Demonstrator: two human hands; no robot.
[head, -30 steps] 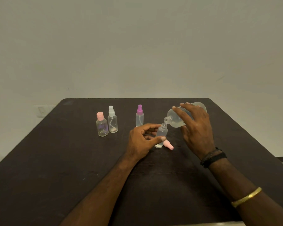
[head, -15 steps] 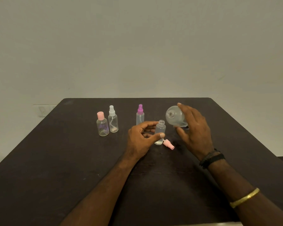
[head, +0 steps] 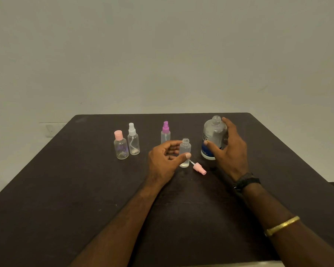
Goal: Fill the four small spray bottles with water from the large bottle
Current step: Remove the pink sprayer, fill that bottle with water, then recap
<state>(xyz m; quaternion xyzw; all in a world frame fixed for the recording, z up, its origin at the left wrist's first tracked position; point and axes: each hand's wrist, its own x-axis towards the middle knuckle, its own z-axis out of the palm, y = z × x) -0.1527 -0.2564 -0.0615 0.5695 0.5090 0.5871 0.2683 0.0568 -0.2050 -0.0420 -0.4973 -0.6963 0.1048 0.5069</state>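
My left hand (head: 165, 158) pinches a small uncapped spray bottle (head: 185, 149) that stands upright on the dark table (head: 66, 189). Its pink spray cap (head: 199, 169) lies on the table just to the right of it. My right hand (head: 229, 151) grips the large clear bottle (head: 213, 135), which stands upright and uncapped at the right. Three capped small bottles stand further back: a pink-capped bottle (head: 121, 146), a white-capped spray bottle (head: 133, 140) and a purple-capped spray bottle (head: 165, 132).
A plain pale wall rises behind the table. The table's far edge runs just behind the bottles, and its right edge slopes down at the right of the view. A wall socket (head: 51, 129) shows at the left.
My right hand has swung the large bottle from tilted over the small bottle's mouth back upright and set it on the table at the right. My left hand has kept its hold.
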